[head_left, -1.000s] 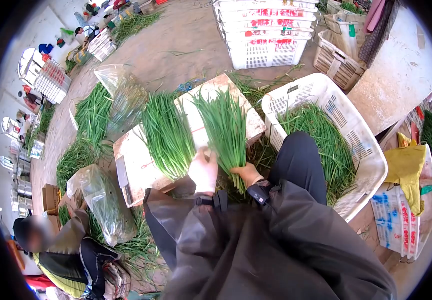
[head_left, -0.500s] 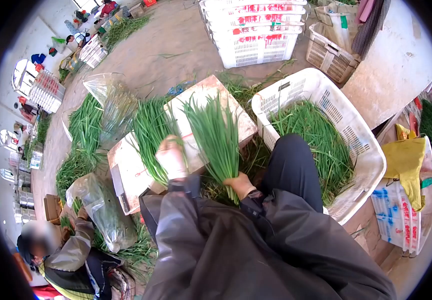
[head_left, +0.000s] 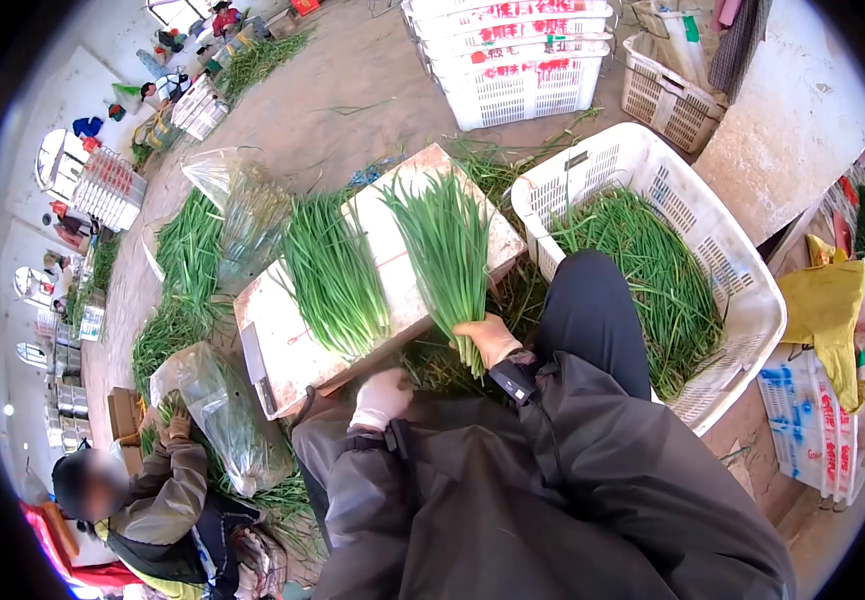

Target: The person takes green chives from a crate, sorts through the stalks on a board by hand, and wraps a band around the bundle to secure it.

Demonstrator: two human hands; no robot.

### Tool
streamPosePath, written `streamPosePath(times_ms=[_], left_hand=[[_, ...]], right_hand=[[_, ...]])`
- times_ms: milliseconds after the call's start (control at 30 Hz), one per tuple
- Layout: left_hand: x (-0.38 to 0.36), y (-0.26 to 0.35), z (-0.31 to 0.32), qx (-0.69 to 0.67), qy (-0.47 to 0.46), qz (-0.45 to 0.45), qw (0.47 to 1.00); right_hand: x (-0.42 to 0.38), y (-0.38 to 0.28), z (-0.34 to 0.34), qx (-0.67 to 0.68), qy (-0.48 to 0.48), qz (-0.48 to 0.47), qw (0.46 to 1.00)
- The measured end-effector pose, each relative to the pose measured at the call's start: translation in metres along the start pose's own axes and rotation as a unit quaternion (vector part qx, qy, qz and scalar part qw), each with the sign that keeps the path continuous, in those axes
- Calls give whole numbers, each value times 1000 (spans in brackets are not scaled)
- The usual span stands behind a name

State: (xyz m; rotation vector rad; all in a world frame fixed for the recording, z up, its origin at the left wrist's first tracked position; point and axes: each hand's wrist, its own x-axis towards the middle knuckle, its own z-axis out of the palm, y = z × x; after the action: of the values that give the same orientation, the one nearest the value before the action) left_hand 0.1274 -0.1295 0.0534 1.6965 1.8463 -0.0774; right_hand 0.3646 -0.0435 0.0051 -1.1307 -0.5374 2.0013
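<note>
My right hand [head_left: 488,340] is wrapped round the lower stems of a bunch of long green leaves [head_left: 442,250], whose tips fan out over a pale board [head_left: 407,275]. A second green bunch [head_left: 332,275] lies on the same board to the left, touched by neither hand. My left hand [head_left: 384,396], in a whitish glove, is near my lap just below the board's edge. Its fingers are curled in, and what they hold, if anything, cannot be made out.
A white basket [head_left: 752,290] with loose greens stands at my right knee. Stacked white crates [head_left: 522,95] are ahead. Plastic bags [head_left: 217,420] and leaf piles [head_left: 167,335] lie left. A co-worker [head_left: 152,500] sits at lower left, hands on greens.
My left hand has left the left bunch and drawn down toward my lap. That bunch now lies on the board. My right hand still holds its bunch, now slightly higher in view.
</note>
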Motion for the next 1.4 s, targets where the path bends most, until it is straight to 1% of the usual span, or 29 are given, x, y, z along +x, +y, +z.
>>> streamPosePath(times_ms=[33,67,100,133,167,200,267,300,333,400,433,533,567,600,667,767,900,1000,1033,1067,1133,1200,1233,1267,1333,1367,1400], left_hand=[[0,3,2,-203,100,22,974],[6,9,6,-425,76,-52,901],[1,30,0,-550,40,-85,830],[-3,47,-1,-663,3,-115,740],[4,53,12,-717,-53,-117,685],[14,55,29,-765,-109,-118,624],[28,63,60,-828,-115,-60,546],[31,59,66,-834,-127,-65,533],[35,54,73,-840,-139,-71,519],[44,26,84,-808,-153,-43,568],[44,19,81,-790,-160,-29,591],[36,19,68,-763,-191,-28,616],[34,19,66,-781,-198,-44,591],[31,24,62,-785,-190,-42,588],[25,35,56,-793,-178,-39,582],[27,30,58,-793,-194,-28,576],[25,28,56,-786,-186,-36,589],[26,23,56,-787,-190,-24,586],[27,20,55,-787,-195,-18,585],[27,18,56,-788,-199,-12,583],[25,19,53,-779,-181,-13,600],[25,18,51,-772,-161,-5,615],[24,17,50,-770,-151,4,620],[23,17,49,-767,-141,12,626],[24,18,50,-740,-95,14,665],[25,19,50,-726,-72,15,684],[26,19,51,-723,-58,14,688]], right_hand=[[-3,-1,4,3,-4,5,1000],[-6,-2,8,4,-9,10,1000],[-8,1,10,-6,-19,9,1000],[-9,7,11,-17,-28,8,999],[-10,13,13,-29,-37,7,999],[-4,24,12,-60,-77,0,995],[-1,40,14,-216,-89,-65,970],[-21,26,19,-353,-81,-162,918],[-22,19,17,-421,-81,-130,894],[-19,4,13,-548,-78,-66,830],[-10,10,9,-540,-65,-88,834],[4,8,-2,-490,-28,-86,867],[4,9,-3,-467,45,-97,877],[6,11,-4,-443,118,-107,882],[11,12,-9,-416,178,-123,883],[30,29,-12,-246,190,-242,919],[42,27,-20,-165,123,-216,954],[43,25,-24,-140,117,-182,966],[45,27,-24,-141,131,-187,963],[48,28,-25,-175,149,-198,953],[54,30,-32,-242,183,-219,927],[57,30,-36,-127,227,-164,951],[58,28,-38,-69,247,-136,957],[59,25,-41,-39,280,-124,951],[67,35,-53,-93,325,-64,939],[68,39,-59,-120,330,-25,936],[58,37,-53,-130,294,12,947]])
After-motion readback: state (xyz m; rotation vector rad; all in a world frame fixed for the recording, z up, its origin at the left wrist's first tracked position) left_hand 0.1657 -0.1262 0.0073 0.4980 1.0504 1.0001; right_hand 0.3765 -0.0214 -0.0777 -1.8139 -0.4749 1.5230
